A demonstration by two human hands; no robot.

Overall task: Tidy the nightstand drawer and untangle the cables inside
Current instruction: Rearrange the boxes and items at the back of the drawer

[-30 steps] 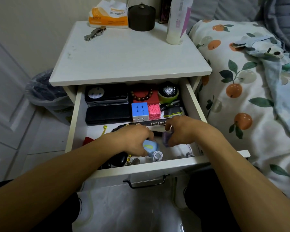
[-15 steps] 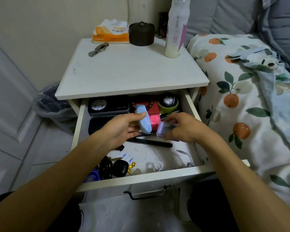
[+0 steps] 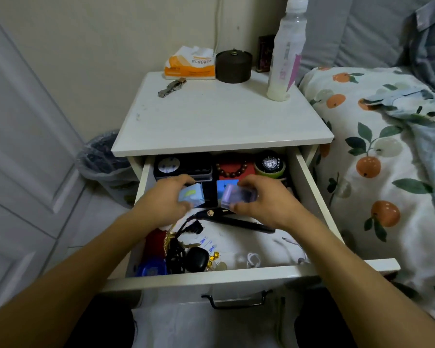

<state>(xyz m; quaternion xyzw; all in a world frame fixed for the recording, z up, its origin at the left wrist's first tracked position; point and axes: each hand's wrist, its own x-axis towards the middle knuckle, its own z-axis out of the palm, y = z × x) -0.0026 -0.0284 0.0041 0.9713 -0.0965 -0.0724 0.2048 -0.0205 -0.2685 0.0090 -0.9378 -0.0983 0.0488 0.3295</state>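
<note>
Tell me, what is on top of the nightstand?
On the nightstand top are a tissue pack, a metal wristwatch, a dark round lidded jar and a tall plastic bottle. A dark box stands partly hidden behind the bottle.

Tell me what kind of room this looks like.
Most likely a bedroom: a white wooden nightstand with its drawer pulled open stands beside a bed with an orange-fruit-print quilt and a grey padded headboard.

"3M" on white adhesive strips [image 3: 206, 243] in drawer [image 3: 211, 276].
</note>
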